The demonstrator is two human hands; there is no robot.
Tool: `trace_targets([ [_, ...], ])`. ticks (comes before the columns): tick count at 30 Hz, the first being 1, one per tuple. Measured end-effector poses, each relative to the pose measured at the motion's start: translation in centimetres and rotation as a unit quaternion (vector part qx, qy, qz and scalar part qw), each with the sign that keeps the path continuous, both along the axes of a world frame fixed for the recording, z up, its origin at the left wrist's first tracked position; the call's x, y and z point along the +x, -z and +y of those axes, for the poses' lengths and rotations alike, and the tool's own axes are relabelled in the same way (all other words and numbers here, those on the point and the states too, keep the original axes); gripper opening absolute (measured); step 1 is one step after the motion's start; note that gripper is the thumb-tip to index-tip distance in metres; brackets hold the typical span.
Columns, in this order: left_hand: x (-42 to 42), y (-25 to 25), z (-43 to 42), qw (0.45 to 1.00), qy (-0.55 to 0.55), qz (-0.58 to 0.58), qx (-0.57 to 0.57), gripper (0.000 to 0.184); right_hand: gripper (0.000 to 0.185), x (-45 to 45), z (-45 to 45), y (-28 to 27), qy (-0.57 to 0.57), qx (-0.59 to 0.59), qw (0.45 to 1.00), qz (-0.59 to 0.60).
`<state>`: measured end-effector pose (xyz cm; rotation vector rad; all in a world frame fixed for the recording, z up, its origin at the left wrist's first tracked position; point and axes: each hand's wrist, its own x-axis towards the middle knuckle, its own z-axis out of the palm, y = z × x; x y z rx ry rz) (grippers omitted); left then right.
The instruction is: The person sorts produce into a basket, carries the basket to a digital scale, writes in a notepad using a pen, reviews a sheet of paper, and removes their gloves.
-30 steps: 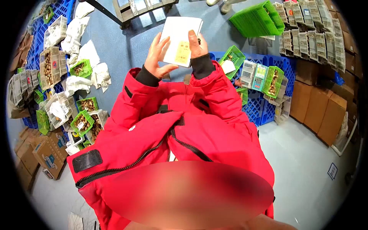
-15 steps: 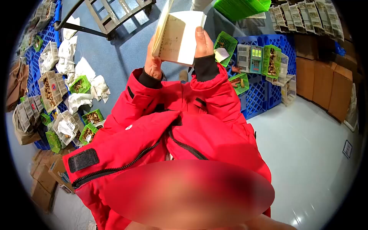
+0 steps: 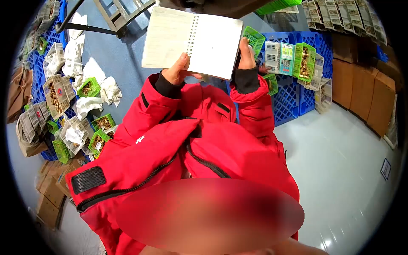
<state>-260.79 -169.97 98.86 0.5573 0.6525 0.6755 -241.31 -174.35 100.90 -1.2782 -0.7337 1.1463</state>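
A spiral-bound notebook [image 3: 214, 46] lies spread out before me, its left page lined and its right page largely blank. My left hand [image 3: 177, 70] grips the bottom edge near the wire spiral, thumb over the page and fingers underneath. At the right page's outer edge, my right hand [image 3: 246, 55] holds the notebook with the thumb up along the side; its other fingers are mostly hidden. Both hands come out of black cuffs on red jacket sleeves.
Green baskets [image 3: 304, 63] of brownish pieces and a teal keypad device [image 3: 286, 59] rest on a blue plastic pallet [image 3: 285, 100] at right. Cardboard boxes [image 3: 357, 87] stand beyond. More baskets [image 3: 54, 97] and white cloths [image 3: 111, 91] lie left. A metal-framed cart [image 3: 121, 19] is ahead.
The notebook has gone from partly folded to lying wide, with two pages showing. My hands have moved apart, the right one farther right. A dark brown shape now shows at the top.
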Motion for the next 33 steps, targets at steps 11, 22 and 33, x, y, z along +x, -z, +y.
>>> trace_targets([
  [11, 2.5, 3.1, -2.0, 0.952, 0.115, 0.070, 0.276, 0.045, 0.052, 0.9, -1.2, 0.7, 0.048, -0.016, 0.995, 0.080],
  [22, 3.0, 1.3, -2.2, 0.943, 0.124, 0.166, 0.259, 0.034, 0.070, 1.8, -0.7, 1.0, 0.032, -0.034, 0.998, -0.037],
  [33, 3.2, 1.5, -1.5, 0.995, 0.022, 0.019, 0.100, 0.042, 0.064, 1.4, -0.2, 1.0, 0.060, -0.029, 0.997, -0.037],
])
